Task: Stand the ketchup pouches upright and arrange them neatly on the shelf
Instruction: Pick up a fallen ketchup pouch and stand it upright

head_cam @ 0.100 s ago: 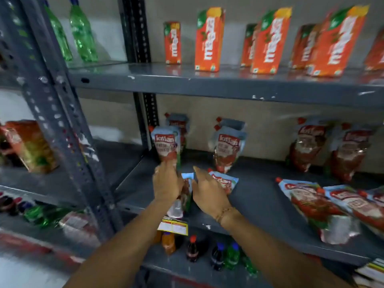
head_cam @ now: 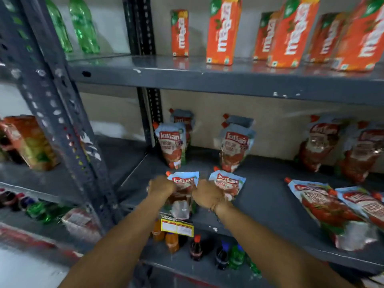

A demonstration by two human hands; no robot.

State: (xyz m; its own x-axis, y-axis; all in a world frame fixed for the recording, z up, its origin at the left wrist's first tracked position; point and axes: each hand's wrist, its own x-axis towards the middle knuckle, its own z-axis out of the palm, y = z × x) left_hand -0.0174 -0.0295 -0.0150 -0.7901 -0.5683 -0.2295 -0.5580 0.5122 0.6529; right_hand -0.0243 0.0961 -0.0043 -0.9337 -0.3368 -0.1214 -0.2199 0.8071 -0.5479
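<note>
Both hands grip one ketchup pouch (head_cam: 182, 196) at the front edge of the grey middle shelf (head_cam: 270, 206): my left hand (head_cam: 161, 187) on its left side, my right hand (head_cam: 207, 194) on its right. A second pouch (head_cam: 228, 182) lies flat just behind my right hand. Upright pouches stand behind: one at the left (head_cam: 171, 146) with another behind it, one in the middle (head_cam: 234, 148), and a blurred pair at the right (head_cam: 340, 146). Two more pouches (head_cam: 332, 210) lie flat at the front right.
Orange juice cartons (head_cam: 223, 32) line the shelf above, with green bottles (head_cam: 83, 26) to their left. Small soft-drink bottles (head_cam: 195, 248) stand on the shelf below, behind a yellow price tag (head_cam: 177, 227). A perforated grey upright (head_cam: 52, 104) separates the left bay.
Both hands pulled back toward the shelf's front edge and closed on the near pouch, which now shows its label between them.
</note>
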